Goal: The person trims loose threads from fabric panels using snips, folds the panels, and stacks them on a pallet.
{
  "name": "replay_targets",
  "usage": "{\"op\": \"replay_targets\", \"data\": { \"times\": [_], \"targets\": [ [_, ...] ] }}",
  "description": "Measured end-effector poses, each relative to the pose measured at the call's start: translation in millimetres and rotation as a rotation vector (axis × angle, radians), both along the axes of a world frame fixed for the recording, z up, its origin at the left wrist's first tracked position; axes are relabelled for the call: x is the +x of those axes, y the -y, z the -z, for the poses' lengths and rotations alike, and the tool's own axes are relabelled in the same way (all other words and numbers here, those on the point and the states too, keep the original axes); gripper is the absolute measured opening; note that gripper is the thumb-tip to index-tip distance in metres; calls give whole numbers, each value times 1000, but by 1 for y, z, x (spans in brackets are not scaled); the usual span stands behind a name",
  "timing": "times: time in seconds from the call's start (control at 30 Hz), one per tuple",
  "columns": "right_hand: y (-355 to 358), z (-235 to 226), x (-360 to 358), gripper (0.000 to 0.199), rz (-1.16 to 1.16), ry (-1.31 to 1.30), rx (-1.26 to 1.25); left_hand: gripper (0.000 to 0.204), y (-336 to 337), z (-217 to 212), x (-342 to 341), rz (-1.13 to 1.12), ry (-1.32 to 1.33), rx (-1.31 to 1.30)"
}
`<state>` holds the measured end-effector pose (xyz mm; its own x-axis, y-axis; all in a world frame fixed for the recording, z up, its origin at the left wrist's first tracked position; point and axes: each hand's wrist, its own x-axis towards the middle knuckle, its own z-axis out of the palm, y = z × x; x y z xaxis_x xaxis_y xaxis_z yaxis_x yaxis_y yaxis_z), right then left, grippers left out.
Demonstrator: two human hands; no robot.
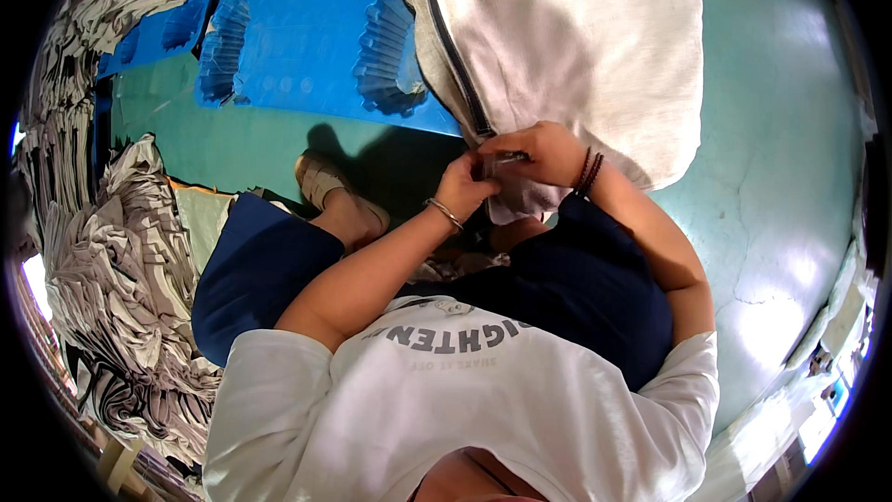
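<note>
A beige cloth cover (604, 46) with rounded corners lies in front of me, its lower edge reaching my lap. A dark zipper (446, 42) runs down its left side to my fingers. My left hand (465, 188) is closed, pinching at the zipper's lower end. Close against it, my right hand (548, 153) is closed too, fingers bent over the cloth's corner. Between the two hands shows a small shiny metal piece (506, 159), partly hidden by the fingers; its kind cannot be made out.
A blue plastic surface (288, 37) with ribbed hollows lies ahead on the left. Stacks of folded beige cloth (121, 270) with dark edges line my left side. The green floor (753, 177) stretches to the right. My sandalled foot (325, 181) is left of my hands.
</note>
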<state>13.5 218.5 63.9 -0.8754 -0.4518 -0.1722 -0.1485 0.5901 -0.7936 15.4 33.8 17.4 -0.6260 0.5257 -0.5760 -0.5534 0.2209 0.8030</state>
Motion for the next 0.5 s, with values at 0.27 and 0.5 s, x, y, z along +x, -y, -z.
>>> {"op": "replay_targets", "data": {
  "times": [0.27, 0.5],
  "targets": [
    [-19, 36, 9, 16, 181, 229, -213, 33, 23, 18, 13, -286, 334, 132],
    [-24, 36, 5, 15, 45, 177, -384, 36, 23, 13, 12, 3, -571, -52]
  ]
}}
